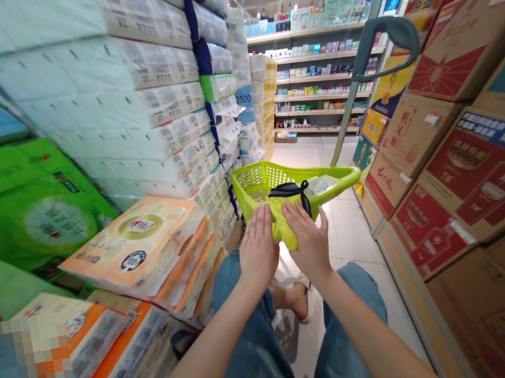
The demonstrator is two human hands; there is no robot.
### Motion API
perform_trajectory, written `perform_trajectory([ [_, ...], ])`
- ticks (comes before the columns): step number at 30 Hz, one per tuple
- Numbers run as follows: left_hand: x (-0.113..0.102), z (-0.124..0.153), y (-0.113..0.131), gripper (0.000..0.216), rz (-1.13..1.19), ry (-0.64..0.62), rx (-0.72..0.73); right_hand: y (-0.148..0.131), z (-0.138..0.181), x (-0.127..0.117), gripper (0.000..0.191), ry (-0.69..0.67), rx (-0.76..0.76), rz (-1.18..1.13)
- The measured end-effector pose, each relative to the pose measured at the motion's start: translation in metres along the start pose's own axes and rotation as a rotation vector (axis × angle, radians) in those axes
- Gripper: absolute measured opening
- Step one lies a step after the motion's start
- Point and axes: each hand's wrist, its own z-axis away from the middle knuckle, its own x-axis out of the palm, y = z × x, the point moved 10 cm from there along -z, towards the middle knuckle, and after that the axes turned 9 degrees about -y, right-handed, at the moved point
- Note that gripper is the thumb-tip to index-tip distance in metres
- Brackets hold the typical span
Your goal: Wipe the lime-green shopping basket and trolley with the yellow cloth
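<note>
"Blue denim is nearest you: your jeans (pixel 252 344), knees apart, a foot (pixel 299 301) between them over the pale tiled floor (pixel 354 230)."

"And past your knees, how do your hands stand?"

"Your left hand (pixel 257 241) and right hand (pixel 307 234) are side by side with a small gap. You press the left fingers, held close together, along one side of a yellow cloth-like piece (pixel 280 218); your right fingers, slightly spread, bend over the other. Your thumbs are hidden, so I cannot tell whether you pinch it."

"Where do you have that yellow piece?"

"Right at the near edge of the lime-green basket (pixel 245 198), hanging a little below the rim between your hands. Black straps (pixel 290 190) lie over its top."

"What flanks you?"

"On your left, orange tissue packs (pixel 132 235) are piled near the basket, with green packs (pixel 39 218) and a tall white stack (pixel 84 81) behind. On your right, printed cardboard boxes (pixel 465 160) rise in a wall."

"And farther off?"

"Past the basket's far edge you see a slanting pole (pixel 347 112) with a grey handle (pixel 382 46); farthest from you, shelves (pixel 303 59) hold rows of small packaged goods."
</note>
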Motion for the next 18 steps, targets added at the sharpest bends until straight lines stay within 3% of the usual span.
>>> perform_trajectory([
  [3, -0.001, 0.000, -0.001, 0.074, 0.003, -0.004, 0.005, -0.009, 0.001, 0.002, 0.057, -0.040, -0.068, -0.002],
  [9, -0.001, 0.001, 0.001, 0.076, 0.029, -0.001, 0.025, 0.041, -0.003, -0.011, 0.057, -0.012, -0.011, 0.072],
  [11, -0.001, 0.002, 0.002, 0.078, 0.041, 0.007, 0.028, 0.046, -0.004, -0.012, 0.057, 0.006, 0.016, 0.081],
  [18, 0.004, 0.002, 0.003, 0.078, 0.035, -0.039, 0.010, -0.007, -0.001, 0.005, 0.058, -0.069, -0.099, 0.014],
])
